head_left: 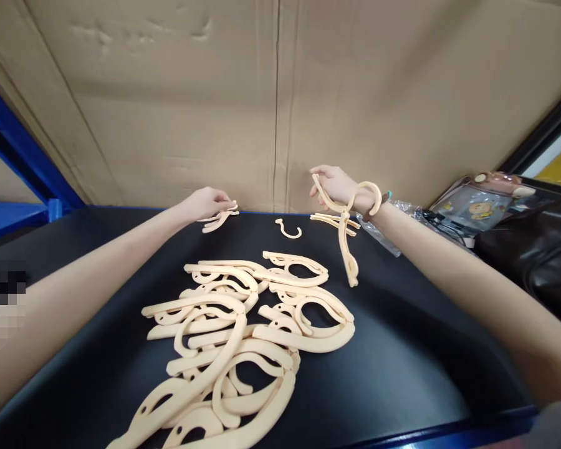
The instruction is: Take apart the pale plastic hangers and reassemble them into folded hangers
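The left hand (209, 203) is drawn nearly closed, thumb and fingertips pinched on the end of a cream piece (235, 204); more slim cream pieces (219, 221) lie right under it. The right hand (337, 184) is raised and loosely curled, its fingers pointing left, with a cream folding hanger (345, 217) off the counter in front of it — one arm slanting up by the fingers, the other dangling, the hook curving across the wrist. From here I can't tell whether those fingers truly grip it.

Between the two hands a lone hook (284, 231) lies on the black counter (411, 374). Just below the right hand rest a few slim strips (330, 218), and beside that wrist there's a crumpled clear plastic bag (384, 240). Nearer than both hands, between the forearms, a big overlapping heap of folded hangers (303, 340) spreads out. Farther off to the right of the right hand sit a clear printed pouch (479, 212) and a shiny black bag (535, 252); beyond both hands stands brown cardboard (191, 125) — with a blue frame (25, 146) well to the left.
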Demonstrator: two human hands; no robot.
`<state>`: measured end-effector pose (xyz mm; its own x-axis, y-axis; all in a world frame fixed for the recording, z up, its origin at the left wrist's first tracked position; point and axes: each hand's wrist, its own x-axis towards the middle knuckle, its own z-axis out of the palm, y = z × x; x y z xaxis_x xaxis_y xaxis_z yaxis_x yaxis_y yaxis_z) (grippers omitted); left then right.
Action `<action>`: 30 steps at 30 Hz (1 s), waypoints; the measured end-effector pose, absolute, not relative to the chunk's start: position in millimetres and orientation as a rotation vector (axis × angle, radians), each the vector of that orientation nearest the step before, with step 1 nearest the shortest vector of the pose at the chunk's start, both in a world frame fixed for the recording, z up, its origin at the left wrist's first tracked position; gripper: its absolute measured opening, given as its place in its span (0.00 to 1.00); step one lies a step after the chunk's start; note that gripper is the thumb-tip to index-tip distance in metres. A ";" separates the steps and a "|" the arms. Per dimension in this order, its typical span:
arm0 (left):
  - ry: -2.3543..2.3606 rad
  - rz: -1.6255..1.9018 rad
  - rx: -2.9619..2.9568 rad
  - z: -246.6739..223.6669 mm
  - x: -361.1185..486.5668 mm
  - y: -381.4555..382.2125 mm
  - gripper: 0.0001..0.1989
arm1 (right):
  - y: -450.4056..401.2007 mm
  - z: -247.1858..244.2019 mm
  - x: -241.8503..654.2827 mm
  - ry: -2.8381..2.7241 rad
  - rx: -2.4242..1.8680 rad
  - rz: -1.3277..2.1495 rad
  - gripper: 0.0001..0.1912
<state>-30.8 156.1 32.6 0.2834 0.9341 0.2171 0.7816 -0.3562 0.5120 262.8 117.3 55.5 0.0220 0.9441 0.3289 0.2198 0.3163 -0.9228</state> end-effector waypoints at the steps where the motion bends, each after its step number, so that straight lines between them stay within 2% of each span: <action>1: 1.580 0.762 2.252 28.6 -30.7 157.9 0.11 | 113.2 58.0 260.2 -1.468 -1.166 0.830 0.04; 3: 1.572 0.884 2.252 24.9 -20.7 153.6 0.15 | 105.3 65.4 251.9 -1.470 -1.217 0.860 0.06; 6: 1.449 0.976 2.206 31.3 12.2 128.0 0.28 | 100.1 78.1 239.1 -1.375 -1.139 0.884 0.08; 9: 0.975 0.715 1.751 47.1 48.6 91.5 0.39 | 105.8 84.5 235.3 -1.237 -0.955 0.767 0.10; 10: 0.870 0.613 1.601 52.5 57.7 80.7 0.38 | 109.0 84.2 236.7 -1.214 -0.909 0.703 0.10; 11: 0.795 0.601 1.479 57.5 64.4 71.9 0.33 | 111.9 82.6 239.4 -1.214 -0.882 0.642 0.12; 14: 0.726 0.705 1.269 67.9 69.3 60.1 0.12 | 113.1 72.3 251.6 -1.346 -0.984 0.400 0.13; 16: 0.745 0.768 1.235 71.6 63.8 61.9 0.05 | 103.8 64.3 258.7 -1.519 -1.117 0.070 0.12; 18: 0.767 0.748 1.242 73.9 56.5 66.4 0.04 | 88.5 58.5 261.2 -1.746 -1.154 -0.313 0.11; 20: 0.790 0.663 1.266 75.5 50.5 69.7 0.06 | 72.5 55.8 258.8 -2.014 -1.092 -0.499 0.12; 23: 0.839 0.540 1.334 75.9 46.3 70.5 0.08 | 57.2 55.6 250.6 -2.318 -1.000 -0.431 0.14; 26: 0.941 0.558 1.387 72.7 46.0 69.4 0.07 | 52.4 56.2 244.6 -2.362 -1.011 -0.364 0.16; 30: 1.051 0.589 1.414 68.1 46.7 68.6 0.06 | 48.1 56.6 238.9 -2.413 -1.169 -0.619 0.14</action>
